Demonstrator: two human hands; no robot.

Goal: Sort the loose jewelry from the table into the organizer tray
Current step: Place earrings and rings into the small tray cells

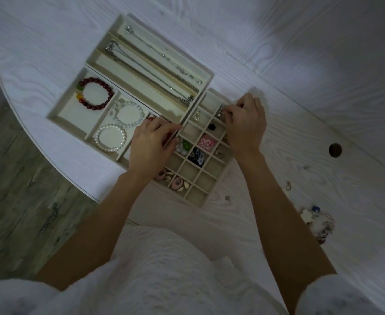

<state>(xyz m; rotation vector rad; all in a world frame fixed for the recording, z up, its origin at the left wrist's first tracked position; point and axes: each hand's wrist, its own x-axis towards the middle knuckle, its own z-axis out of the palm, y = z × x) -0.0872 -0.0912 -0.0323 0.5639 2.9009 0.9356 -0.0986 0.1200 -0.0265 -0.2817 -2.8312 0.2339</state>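
Note:
A beige organizer tray sits on the white table. Its grid section (206, 179) holds small pieces: a pink flower (205, 142), a dark bead (212, 127) and pink oval earrings (177, 183). Long slots (127, 75) hold silver chains (164, 56). Left compartments hold a dark red bead bracelet (95, 93) and a pearl bracelet (110, 138). My left hand (151, 145) rests on the divider at the grid's left edge, fingers pinched there. My right hand (246, 125) is over the grid's far right cells, fingers curled around a small metallic piece (220, 114).
A pile of loose jewelry (318, 222) lies on the table at the right, with a small ring-like piece (288, 185) nearer the tray. A round hole (335, 150) is in the tabletop. The table's curved edge and wooden floor (16, 189) are at the left.

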